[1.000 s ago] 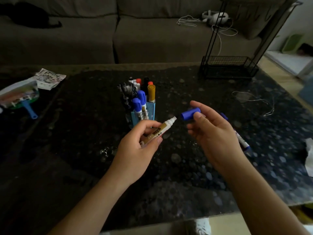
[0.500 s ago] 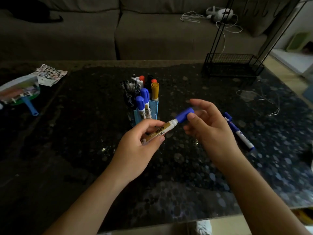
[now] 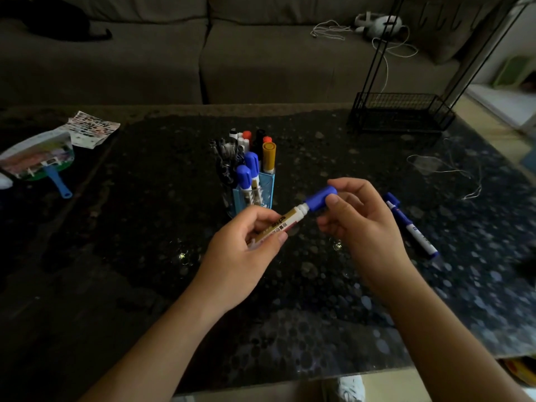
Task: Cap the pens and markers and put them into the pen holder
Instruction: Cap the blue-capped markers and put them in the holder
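Blue plastic marks the centre of the scene: a blue cap (image 3: 320,198) sits over the tip of a marker (image 3: 285,224) with a gold-tan printed barrel, held in the air above the table (image 3: 145,242). A short white neck shows between the cap and the barrel, so I cannot tell whether the cap is pushed fully home.

The left hand (image 3: 243,253) grips the barrel, its thumb on the near side and its fingers curled round the far side, with the marker slanting up to the right. The right hand (image 3: 362,224) pinches the cap between thumb and forefinger; its other fingers are loosely curled beneath and touch nothing that I can see.

Just behind the left hand stands the pen holder (image 3: 268,185), a light blue box upright on the table. It holds two blue-capped markers at the front, a yellow-capped marker (image 3: 269,156) beside them, and red-, black- and white-topped pens behind. Some dark, glinting items sit on its left side, too dim to name.

To the right of the right hand a blue pen (image 3: 412,226) lies flat on the table, capped, its cap end pointing away.

The table is dark and speckled. At its far right corner stands a black wire rack (image 3: 400,111), with a thin loop of string (image 3: 443,169) lying nearer. At the far left lie a hand fan (image 3: 37,158) with a blue handle and a printed sheet (image 3: 92,130). A grey-brown sofa (image 3: 261,53) runs behind the table, with white cords on its cushion.
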